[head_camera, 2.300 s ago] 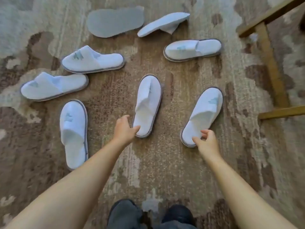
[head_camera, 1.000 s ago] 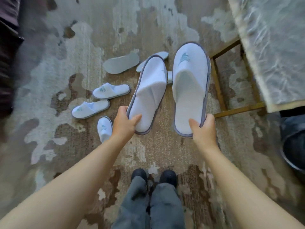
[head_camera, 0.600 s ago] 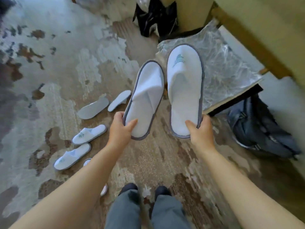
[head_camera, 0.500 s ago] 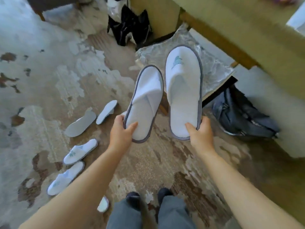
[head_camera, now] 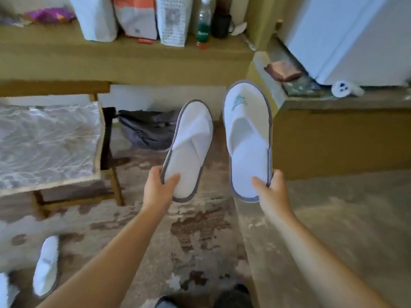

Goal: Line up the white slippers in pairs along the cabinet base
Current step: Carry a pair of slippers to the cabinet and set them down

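Observation:
My left hand (head_camera: pixel 158 190) grips the heel of a white slipper (head_camera: pixel 190 147) with a grey rim and a folded-over strap, held in the air. My right hand (head_camera: pixel 271 192) pinches the heel of a second white slipper (head_camera: pixel 246 130), which bears a teal logo on its toe. Both slippers point away from me, side by side, toes toward a low yellow-brown cabinet (head_camera: pixel 338 138) at the right. Another white slipper (head_camera: pixel 45 265) lies on the patterned carpet at the lower left, and the edge of one more (head_camera: pixel 4 290) shows at the frame's left border.
A stool with a plastic-wrapped seat (head_camera: pixel 47 143) stands at the left. A dark bag (head_camera: pixel 146 127) lies under the shelf behind it. Paper bags (head_camera: pixel 135 16) and a bottle (head_camera: pixel 203 21) stand on the shelf. A white fridge (head_camera: pixel 355 34) sits on the cabinet at the right. My feet show at the bottom.
I have lifted both slippers off the carpet and turned right with them. The view swung from the scattered slippers to the shelf and cabinet; the remaining slippers now lie at the lower left.

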`<state>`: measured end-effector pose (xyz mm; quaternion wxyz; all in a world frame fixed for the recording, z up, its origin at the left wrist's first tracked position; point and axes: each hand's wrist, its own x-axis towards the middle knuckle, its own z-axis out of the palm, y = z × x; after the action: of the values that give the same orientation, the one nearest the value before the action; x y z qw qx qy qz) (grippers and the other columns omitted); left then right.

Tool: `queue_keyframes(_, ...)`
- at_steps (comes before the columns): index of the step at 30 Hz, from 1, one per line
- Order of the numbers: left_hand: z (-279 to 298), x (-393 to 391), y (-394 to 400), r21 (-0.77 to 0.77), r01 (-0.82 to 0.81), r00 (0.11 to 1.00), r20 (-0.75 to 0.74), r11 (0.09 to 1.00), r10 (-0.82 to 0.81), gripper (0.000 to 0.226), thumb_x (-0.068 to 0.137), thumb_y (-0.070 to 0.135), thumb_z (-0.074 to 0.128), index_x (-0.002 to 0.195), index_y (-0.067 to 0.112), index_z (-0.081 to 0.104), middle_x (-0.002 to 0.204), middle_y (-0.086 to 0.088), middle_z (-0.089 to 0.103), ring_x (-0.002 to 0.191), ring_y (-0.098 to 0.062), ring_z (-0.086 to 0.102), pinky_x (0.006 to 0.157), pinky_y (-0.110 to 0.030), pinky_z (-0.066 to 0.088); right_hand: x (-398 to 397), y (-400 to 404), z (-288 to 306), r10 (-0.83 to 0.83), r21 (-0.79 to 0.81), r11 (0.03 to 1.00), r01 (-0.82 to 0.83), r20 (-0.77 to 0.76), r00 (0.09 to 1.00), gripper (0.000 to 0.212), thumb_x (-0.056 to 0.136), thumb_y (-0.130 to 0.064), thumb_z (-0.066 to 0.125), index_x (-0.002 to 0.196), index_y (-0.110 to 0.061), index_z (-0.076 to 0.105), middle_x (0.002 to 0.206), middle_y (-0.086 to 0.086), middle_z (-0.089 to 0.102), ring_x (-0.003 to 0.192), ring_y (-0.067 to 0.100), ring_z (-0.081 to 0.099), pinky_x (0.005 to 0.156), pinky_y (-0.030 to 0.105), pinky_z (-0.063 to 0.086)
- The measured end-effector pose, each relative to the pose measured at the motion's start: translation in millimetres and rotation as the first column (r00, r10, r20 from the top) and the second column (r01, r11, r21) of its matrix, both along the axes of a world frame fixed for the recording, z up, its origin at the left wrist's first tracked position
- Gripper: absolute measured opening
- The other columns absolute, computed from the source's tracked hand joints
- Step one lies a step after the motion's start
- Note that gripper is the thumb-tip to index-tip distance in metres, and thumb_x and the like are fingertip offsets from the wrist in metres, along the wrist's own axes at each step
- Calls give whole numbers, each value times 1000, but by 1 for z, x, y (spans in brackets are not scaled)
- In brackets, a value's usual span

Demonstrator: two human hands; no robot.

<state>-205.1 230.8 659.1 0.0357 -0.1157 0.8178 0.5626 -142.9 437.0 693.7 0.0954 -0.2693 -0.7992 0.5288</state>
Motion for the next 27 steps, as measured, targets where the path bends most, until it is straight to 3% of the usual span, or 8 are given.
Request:
queue_keyframes(2, 7, 4, 56, -16, 142, 990, -20, 990, -143, 18, 85, 21, 55, 96, 17, 41, 77, 11, 46, 68, -5, 46, 49, -21, 34, 31, 48, 6, -138, -2, 990, 138, -15, 990, 18, 83, -8, 54, 89, -7, 37, 75, -1, 42, 68, 15, 45, 50, 15, 39)
queue_keyframes(9, 16, 49, 258, -32, 477, 874, -84, 878, -478, 19, 84, 25, 56, 95, 18, 41, 78, 10, 46, 69, -5, 47, 49, -23, 33, 145, 214, 11, -463, -42, 886, 462, -47, 885, 21, 83, -8, 56, 93, -8, 37, 81, 0, 47, 79, 19, 49, 58, 27, 41)
queue_keyframes(13, 12, 90, 366, 31, 572, 818, -88, 820, -568, 17, 84, 22, 55, 94, 16, 42, 79, 8, 48, 71, -7, 48, 52, -25, 37, 209, 305, 3, -568, -38, 823, 567, -33, 822, 21, 82, -7, 55, 95, -7, 39, 92, 8, 50, 85, 24, 51, 74, 39, 43)
queue_keyframes(20, 9, 145, 512, 35, 691, 723, -60, 722, -689, 16, 87, 16, 50, 98, 8, 42, 91, -4, 47, 81, -19, 46, 55, -27, 35, 288, 422, -8, -714, -26, 700, 714, -7, 700, 24, 83, -3, 54, 104, -2, 42, 98, 10, 49, 86, 23, 49, 71, 30, 35)
queue_keyframes(24, -2, 150, 589, 53, 743, 669, -40, 667, -742, 16, 88, 14, 48, 101, 7, 43, 96, -7, 47, 85, -20, 45, 57, -26, 35, 300, 482, -24, -753, -54, 656, 753, 16, 657, 26, 84, -6, 54, 106, -5, 39, 100, 7, 47, 88, 22, 48, 73, 34, 39)
queue_keyframes(27, -15, 140, 648, 71, 750, 659, -2, 657, -752, 21, 89, 15, 47, 107, 5, 44, 97, -7, 47, 87, -20, 46, 68, -30, 36, 287, 537, -37, -759, -43, 647, 761, 66, 648, 28, 85, -7, 53, 109, -1, 39, 102, 8, 46, 91, 22, 47, 75, 35, 41)
